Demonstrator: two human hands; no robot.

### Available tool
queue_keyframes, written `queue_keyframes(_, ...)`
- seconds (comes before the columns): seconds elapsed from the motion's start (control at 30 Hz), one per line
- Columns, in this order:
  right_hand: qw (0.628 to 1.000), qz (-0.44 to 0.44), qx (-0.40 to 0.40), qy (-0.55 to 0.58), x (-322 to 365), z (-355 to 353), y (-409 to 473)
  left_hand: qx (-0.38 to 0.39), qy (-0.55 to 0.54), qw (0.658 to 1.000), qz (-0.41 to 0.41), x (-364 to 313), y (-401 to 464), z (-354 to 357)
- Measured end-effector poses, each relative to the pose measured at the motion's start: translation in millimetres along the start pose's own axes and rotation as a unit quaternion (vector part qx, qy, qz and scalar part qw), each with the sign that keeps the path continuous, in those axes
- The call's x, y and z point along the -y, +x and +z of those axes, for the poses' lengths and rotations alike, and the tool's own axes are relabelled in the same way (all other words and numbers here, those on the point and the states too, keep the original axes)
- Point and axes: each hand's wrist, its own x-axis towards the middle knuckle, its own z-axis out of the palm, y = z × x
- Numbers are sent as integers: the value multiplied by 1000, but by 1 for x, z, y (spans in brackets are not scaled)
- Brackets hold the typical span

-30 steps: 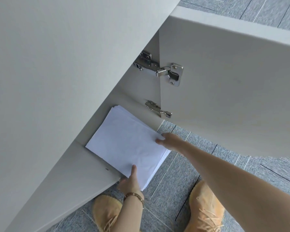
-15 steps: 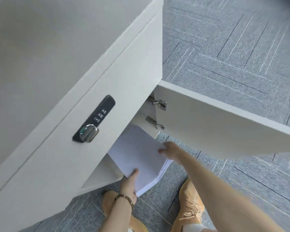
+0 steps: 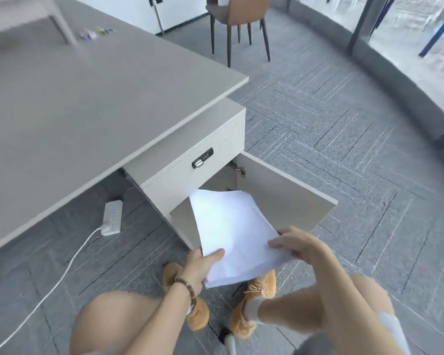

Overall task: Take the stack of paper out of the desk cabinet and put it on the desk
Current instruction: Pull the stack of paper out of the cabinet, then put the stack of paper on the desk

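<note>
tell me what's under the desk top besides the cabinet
A white power strip lies on the grey carpet under the desk top, its cable trailing toward the camera. Whatever sits farther back is covered by the top.

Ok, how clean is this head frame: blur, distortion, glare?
Head view: motion blur smears the carpet and desk; wide-angle bending curves the window base at right; daylight through the glass is bright; the stack of paper stays readable in left hand and right hand.

1 head view, angled down, near desk cabinet [image 3: 190, 175]
</note>
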Motion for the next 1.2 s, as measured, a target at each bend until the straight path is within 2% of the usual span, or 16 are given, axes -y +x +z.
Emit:
queue_keyframes(0.23,984,-91,-63,141,2,5,-97,61,-18,992,112,-7,-115,-14)
queue_keyframes(0.47,924,-273,-137,230,45,25,-182,53,-61,971,223,-57,-216,-39)
queue_keyframes(0.57,909,-317,-139,233,81,37,-212,59,-96,967,229,-83,-250,-66)
queue_keyframes(0.67,902,-351,-112,226,124,51,-229,116,-191,955,196,-109,-271,-102)
queue_keyframes(0.73,899,-377,-90,206,154,67,-232,124,-234,944,197,-125,-272,-128)
queue_keyframes(0.97,895,-424,-57,125,266,137,-196,-80,-231,936,254,-151,-206,-206)
queue_keyframes(1.07,876,-463,-20,135,306,162,-177,-132,-209,915,319,-166,-175,-244)
queue_keyframes(1.2,835,-539,-32,108,354,178,-165,-228,-146,874,404,-195,-145,-279)
